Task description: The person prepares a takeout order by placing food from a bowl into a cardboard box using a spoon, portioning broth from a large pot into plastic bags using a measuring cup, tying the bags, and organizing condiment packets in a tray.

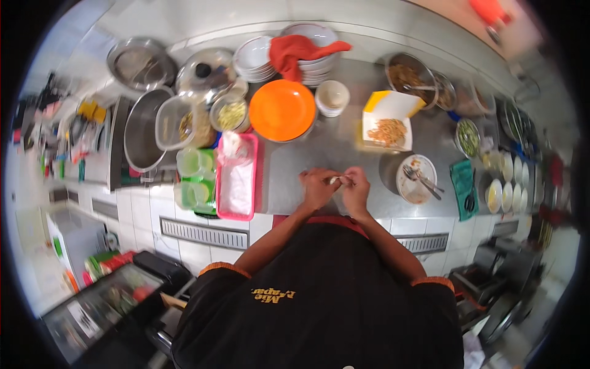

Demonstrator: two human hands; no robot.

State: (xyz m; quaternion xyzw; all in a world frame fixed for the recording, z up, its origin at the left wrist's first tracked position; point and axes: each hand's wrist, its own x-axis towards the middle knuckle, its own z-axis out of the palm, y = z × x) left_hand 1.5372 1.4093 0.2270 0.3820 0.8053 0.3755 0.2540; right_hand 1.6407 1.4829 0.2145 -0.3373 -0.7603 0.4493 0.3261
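My left hand [319, 187] and my right hand [356, 185] meet over the front of the steel counter [295, 159]. Pinched between the fingertips of both is a small whitish item [335, 180], too small and blurred to name. Beyond my right hand stands an open yellow-and-white takeaway box [389, 99], holding brownish food [388, 132] that looks like noodles. To the right of that hand sits a used white bowl [421, 196] with a spoon and fork [421, 179] in it. A pink tray [255, 180] with clear plastic bags [237, 184] lies left of my left hand.
Behind my hands are orange plates [282, 110], small white bowls [333, 99] and stacked white dishes under a red cloth [290, 57]. Food tubs [230, 115] and a steel pot [147, 131] stand left. Rightward are a steel food pot [410, 76], a green cloth [462, 184] and several small oval dishes [494, 196].
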